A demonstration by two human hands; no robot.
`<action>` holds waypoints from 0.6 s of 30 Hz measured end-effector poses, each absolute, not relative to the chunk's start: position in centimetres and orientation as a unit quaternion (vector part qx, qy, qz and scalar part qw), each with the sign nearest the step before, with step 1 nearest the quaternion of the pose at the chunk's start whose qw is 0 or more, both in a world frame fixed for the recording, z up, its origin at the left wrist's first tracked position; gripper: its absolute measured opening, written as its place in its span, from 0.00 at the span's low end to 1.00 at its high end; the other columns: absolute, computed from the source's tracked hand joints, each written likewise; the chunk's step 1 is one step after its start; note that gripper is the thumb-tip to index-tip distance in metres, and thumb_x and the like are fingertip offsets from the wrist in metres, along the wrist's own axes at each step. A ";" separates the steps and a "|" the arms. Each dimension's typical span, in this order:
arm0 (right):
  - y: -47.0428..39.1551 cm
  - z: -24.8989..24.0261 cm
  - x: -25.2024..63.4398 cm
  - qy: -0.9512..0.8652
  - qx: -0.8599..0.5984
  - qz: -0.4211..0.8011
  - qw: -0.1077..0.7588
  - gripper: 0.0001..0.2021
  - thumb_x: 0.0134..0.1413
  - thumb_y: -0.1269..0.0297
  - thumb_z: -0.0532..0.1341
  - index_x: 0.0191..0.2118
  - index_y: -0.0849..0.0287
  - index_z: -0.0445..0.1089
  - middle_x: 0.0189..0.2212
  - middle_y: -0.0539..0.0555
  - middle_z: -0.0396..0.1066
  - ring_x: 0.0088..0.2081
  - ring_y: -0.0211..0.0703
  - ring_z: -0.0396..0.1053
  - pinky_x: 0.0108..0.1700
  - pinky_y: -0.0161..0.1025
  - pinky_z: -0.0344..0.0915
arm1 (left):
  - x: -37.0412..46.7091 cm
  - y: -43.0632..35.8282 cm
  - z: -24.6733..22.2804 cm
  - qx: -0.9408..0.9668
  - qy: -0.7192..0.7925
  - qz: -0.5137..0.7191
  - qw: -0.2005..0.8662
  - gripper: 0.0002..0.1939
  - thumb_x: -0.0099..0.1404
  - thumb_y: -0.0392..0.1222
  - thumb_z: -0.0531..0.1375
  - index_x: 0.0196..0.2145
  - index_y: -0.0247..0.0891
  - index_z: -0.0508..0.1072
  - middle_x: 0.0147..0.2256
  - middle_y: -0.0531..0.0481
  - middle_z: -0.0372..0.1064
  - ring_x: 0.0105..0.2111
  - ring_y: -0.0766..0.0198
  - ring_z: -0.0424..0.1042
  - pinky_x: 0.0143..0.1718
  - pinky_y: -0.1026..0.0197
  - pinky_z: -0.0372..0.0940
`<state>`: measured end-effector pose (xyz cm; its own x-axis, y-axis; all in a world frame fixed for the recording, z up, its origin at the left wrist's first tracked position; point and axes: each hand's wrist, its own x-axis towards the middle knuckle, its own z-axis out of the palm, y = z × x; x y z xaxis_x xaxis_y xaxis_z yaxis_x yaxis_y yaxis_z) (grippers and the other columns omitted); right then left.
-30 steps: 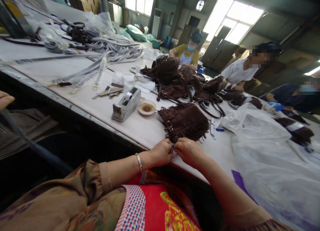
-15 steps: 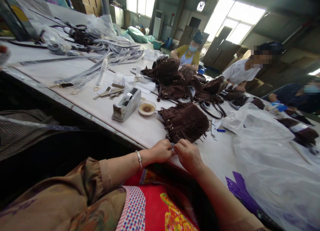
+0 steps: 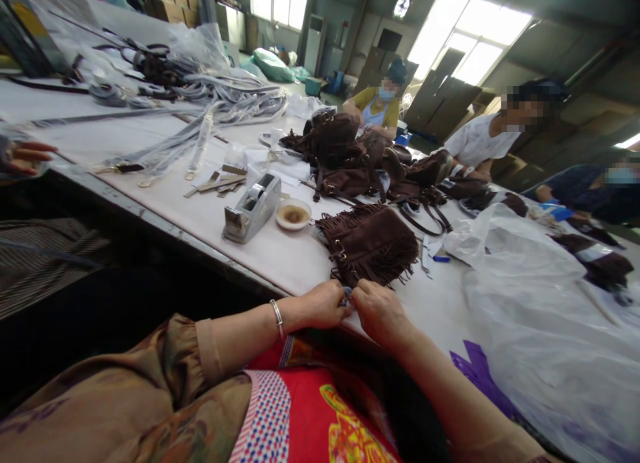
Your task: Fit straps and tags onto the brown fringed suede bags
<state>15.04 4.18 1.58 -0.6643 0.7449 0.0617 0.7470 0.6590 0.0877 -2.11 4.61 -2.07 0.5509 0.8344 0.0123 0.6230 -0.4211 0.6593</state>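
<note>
A dark brown fringed bag (image 3: pixel 373 243) lies on the white table (image 3: pixel 270 266), its near end close to my fingers. My left hand (image 3: pixel 325 304) is closed at the table's front edge, pinching a small greyish piece (image 3: pixel 346 295) whose nature is unclear. Touching or nearly touching it, my right hand (image 3: pixel 379 311) has its fingers curled at the same piece. To the left of the bag are a round dish (image 3: pixel 293 215) with brown contents and a grey tape dispenser (image 3: pixel 253 208).
Several brown bags (image 3: pixel 345 156) are heaped behind. Clear plastic sheeting (image 3: pixel 540 316) and purple strips (image 3: pixel 483 376) lie at the right. Wrapped straps (image 3: pixel 210 103) spread over the left. Another person's hand (image 3: pixel 30 157) is at the far left edge; people work across the table.
Another person's hand has come further into view at the left edge. My two hands have barely moved; slightly more of the greyish piece shows between them.
</note>
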 end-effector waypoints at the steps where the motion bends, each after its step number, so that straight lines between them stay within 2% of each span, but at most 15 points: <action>1: 4.0 1.5 15.0 -0.912 -0.404 -0.069 0.015 0.06 0.57 0.74 0.58 0.31 0.60 0.70 0.31 0.56 0.68 0.33 0.45 0.63 0.34 0.41 0.54 | -2.1 4.7 -2.0 0.826 0.444 0.171 0.303 0.11 0.64 0.43 0.58 0.30 0.34 0.75 0.31 0.46 0.70 0.28 0.63 0.65 0.32 0.62 0.62; 6: 3.2 1.3 14.8 -0.918 -0.376 -0.117 0.048 0.09 0.59 0.75 0.57 0.29 0.59 0.69 0.29 0.57 0.66 0.33 0.47 0.60 0.34 0.42 0.53 | -1.9 5.0 -2.3 0.802 0.462 0.190 0.327 0.12 0.64 0.40 0.57 0.25 0.35 0.73 0.27 0.49 0.69 0.27 0.65 0.63 0.31 0.64 0.60; 10: 2.7 0.4 15.3 -0.914 -0.383 -0.086 0.106 0.13 0.65 0.71 0.53 0.30 0.59 0.69 0.29 0.56 0.65 0.33 0.47 0.60 0.36 0.43 0.56 | -2.0 5.2 -2.9 0.774 0.474 0.208 0.365 0.13 0.62 0.41 0.59 0.21 0.35 0.70 0.23 0.53 0.66 0.25 0.67 0.60 0.29 0.65 0.57; 13: 2.3 -0.7 16.0 -0.913 -0.373 -0.026 0.164 0.13 0.67 0.70 0.50 0.41 0.61 0.72 0.33 0.58 0.68 0.36 0.47 0.63 0.40 0.43 0.62 | -2.2 5.5 -3.3 0.745 0.482 0.217 0.407 0.15 0.60 0.44 0.59 0.19 0.35 0.68 0.20 0.55 0.61 0.23 0.69 0.57 0.25 0.65 0.52; 15: 2.0 -1.6 16.2 -0.910 -0.365 -0.010 0.196 0.14 0.67 0.71 0.49 0.49 0.63 0.70 0.36 0.60 0.69 0.39 0.48 0.64 0.43 0.44 0.64 | -2.5 5.7 -3.4 0.727 0.478 0.215 0.443 0.17 0.59 0.45 0.58 0.17 0.34 0.66 0.18 0.56 0.57 0.22 0.70 0.55 0.23 0.65 0.49; 18: 1.4 -2.7 16.2 -0.899 -0.372 -0.028 0.228 0.16 0.65 0.73 0.50 0.54 0.65 0.68 0.37 0.61 0.70 0.40 0.50 0.65 0.44 0.48 0.66 | -3.0 5.9 -3.1 0.702 0.458 0.225 0.496 0.18 0.57 0.47 0.59 0.16 0.34 0.65 0.17 0.56 0.54 0.22 0.70 0.54 0.23 0.65 0.48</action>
<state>16.21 1.42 -2.70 -0.6193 0.6562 0.4310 0.6814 0.7220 -0.1201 -2.96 5.89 -3.13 0.4787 0.8671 -0.1378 0.4197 -0.0881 0.9034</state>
